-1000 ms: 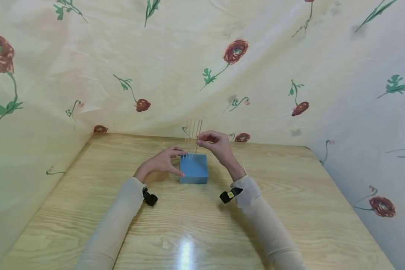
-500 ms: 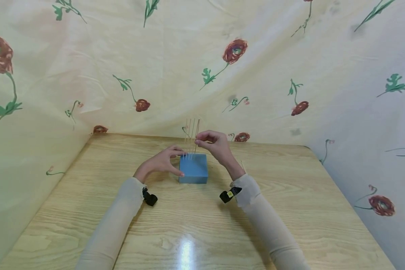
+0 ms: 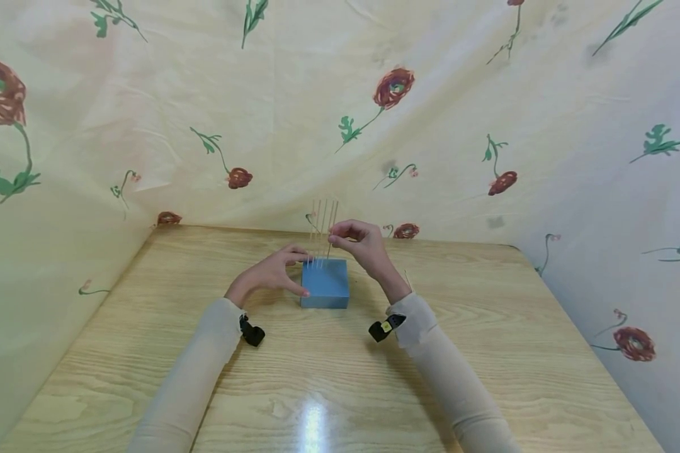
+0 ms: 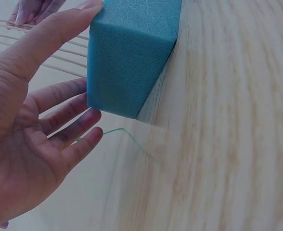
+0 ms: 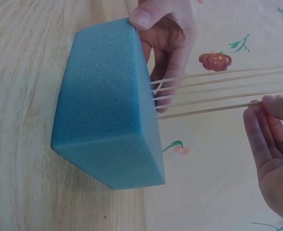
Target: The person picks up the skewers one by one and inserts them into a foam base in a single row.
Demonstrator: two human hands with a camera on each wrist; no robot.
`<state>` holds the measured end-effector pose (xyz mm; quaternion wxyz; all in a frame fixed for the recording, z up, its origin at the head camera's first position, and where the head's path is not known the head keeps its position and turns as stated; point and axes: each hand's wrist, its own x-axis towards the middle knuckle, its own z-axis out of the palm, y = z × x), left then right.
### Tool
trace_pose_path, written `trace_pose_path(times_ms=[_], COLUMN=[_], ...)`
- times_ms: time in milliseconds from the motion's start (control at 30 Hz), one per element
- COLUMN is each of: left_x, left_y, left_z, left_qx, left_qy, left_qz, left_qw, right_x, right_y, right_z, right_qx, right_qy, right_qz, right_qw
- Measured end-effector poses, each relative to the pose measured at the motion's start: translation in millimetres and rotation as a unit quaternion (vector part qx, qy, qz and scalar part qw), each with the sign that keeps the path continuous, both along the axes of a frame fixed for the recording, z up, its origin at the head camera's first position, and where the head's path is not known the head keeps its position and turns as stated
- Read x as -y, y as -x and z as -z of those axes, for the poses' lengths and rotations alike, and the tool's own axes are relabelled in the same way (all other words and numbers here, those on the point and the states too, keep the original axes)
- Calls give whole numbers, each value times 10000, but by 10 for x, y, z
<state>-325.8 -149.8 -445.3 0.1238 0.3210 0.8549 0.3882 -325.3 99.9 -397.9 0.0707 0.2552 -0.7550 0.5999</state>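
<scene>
A blue foam block (image 3: 328, 282) lies on the table with several thin bamboo skewers (image 5: 223, 74) standing in a row along its back left part. My left hand (image 3: 269, 270) spans the block's left side, thumb at the front top edge and fingertips at the back edge beside the skewers. With thumb and fingertips, my right hand (image 3: 367, 245) pinches the rightmost skewer (image 5: 204, 111) partway up its length. In the right wrist view the lower end of this skewer meets the block's top face, at the end of the row.
Behind my right wrist, thin stick ends (image 3: 408, 279) show on the wooden table (image 3: 294, 365). A flowered cloth (image 3: 283, 113) hangs close behind the table's back edge and along its sides. Black straps with small cameras sit on both wrists.
The pinched skewer's top tipped slightly left by half a second ago and leans back to the right now. Both hands and the block have stayed almost in place.
</scene>
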Motion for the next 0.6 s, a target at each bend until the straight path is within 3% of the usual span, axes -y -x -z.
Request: trace_pose_path(times_ms=[600], left_x=[-6], left_y=[20], left_z=[26], left_qx=[68], left_qy=[-13], left_qz=[-13], left_qw=[10000], right_x=[-34], right_y=[-23], right_z=[-50], right_qx=[189], right_qy=[-42], right_qz=[46], right_qw=[9998])
